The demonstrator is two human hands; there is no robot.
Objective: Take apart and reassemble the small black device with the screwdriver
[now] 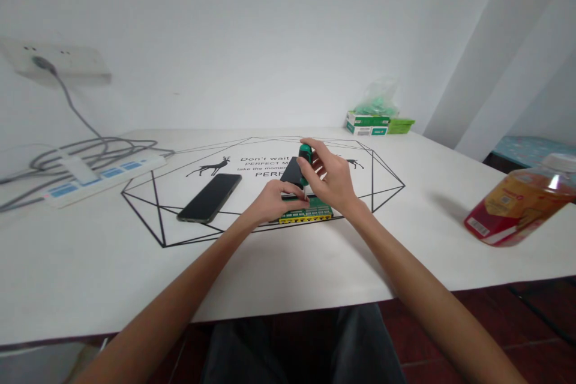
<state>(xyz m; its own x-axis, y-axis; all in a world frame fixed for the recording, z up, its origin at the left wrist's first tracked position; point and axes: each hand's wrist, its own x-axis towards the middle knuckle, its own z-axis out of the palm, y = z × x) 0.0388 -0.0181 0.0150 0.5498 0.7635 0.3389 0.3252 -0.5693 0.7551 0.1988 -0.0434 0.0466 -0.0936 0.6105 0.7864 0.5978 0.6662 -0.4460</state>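
A green circuit board [318,210] with a yellow strip along its near edge lies on the white table. My right hand [330,179] is closed round the green and black handle of a screwdriver [305,157], held upright with its shaft pointing down at the board. The fingers of my left hand [275,200] are pinched near the screwdriver's tip, over the board's left part; what they grip is too small to make out. Just behind the board is a black flat object [291,171], partly covered by my right hand.
A black phone [210,198] lies to the left. Farther left are a white power strip [105,179] and coiled grey cables [72,156]. Green and white boxes [368,122] with a plastic bag stand at the back right. A bottle of orange drink [517,207] is at the right.
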